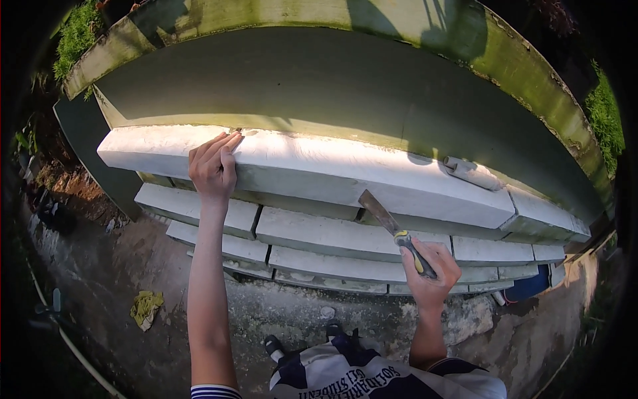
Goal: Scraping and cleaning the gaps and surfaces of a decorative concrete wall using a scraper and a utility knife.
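Observation:
My right hand [432,271] is wrapped round the black and yellow handle of a putty knife [383,215]. The metal blade points up and left, its tip at the front edge of the top white ledge [319,163]; whether it touches I cannot tell. My left hand [214,166] rests on the left part of that ledge, fingers stretched out toward the wall behind. Beside its fingertips lie a few small dark and pale bits [240,131]. Streaky marks run over the ledge's bright upper face.
A whitish roll [473,173] lies on the ledge at the right. Stepped white slabs [345,233] sit below it. Behind rises a greenish wall [319,80] with a mossy top [505,50]. A yellow cloth [146,309] lies on the concrete ground, left of my feet.

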Available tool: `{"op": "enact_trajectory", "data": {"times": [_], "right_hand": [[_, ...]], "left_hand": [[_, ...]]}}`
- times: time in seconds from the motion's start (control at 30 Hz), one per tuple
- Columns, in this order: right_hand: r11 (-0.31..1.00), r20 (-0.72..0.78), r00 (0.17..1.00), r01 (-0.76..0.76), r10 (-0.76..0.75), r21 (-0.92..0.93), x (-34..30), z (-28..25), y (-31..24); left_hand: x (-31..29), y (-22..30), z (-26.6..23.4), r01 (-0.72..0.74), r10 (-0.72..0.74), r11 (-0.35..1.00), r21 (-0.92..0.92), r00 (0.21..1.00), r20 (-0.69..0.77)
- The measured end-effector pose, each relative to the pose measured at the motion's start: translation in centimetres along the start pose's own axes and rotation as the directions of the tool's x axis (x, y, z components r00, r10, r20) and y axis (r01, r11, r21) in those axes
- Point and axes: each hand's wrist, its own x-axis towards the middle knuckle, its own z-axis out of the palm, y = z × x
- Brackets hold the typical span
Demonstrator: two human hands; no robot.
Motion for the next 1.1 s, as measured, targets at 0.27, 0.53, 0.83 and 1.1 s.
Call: {"op": "enact_trajectory", "data": {"times": [0.27, 0.53, 0.83, 1.1], "right_hand": [[0.996, -0.019, 1.0, 0.011, -0.009, 0.084, 0.0, 1.5, 0.6], [0.994, 0.019, 1.0, 0.011, -0.013, 0.111, 0.4, 1.4, 0.2], [0.997, -0.003, 0.997, -0.074, 0.074, -0.004, 0.1, 0.4, 0.0], [0.998, -0.021, 0.998, -0.06, 0.06, 0.033, 0.1, 1.1, 0.5]], "left_hand": [[0.2, 0.5, -0.1, 0.03, -0.029, 0.999, 0.021, 0.999, -0.022], [0.2, 0.4, -0.3, 0.014, -0.014, 1.0, 0.012, 1.0, -0.006], [0.4, 0.6, -0.2, 0.035, -0.034, 0.999, 0.019, 0.999, -0.031], [0.2, 1.2, 0.3, 0.08, -0.08, 0.997, 0.002, 0.997, -0.019]]}}
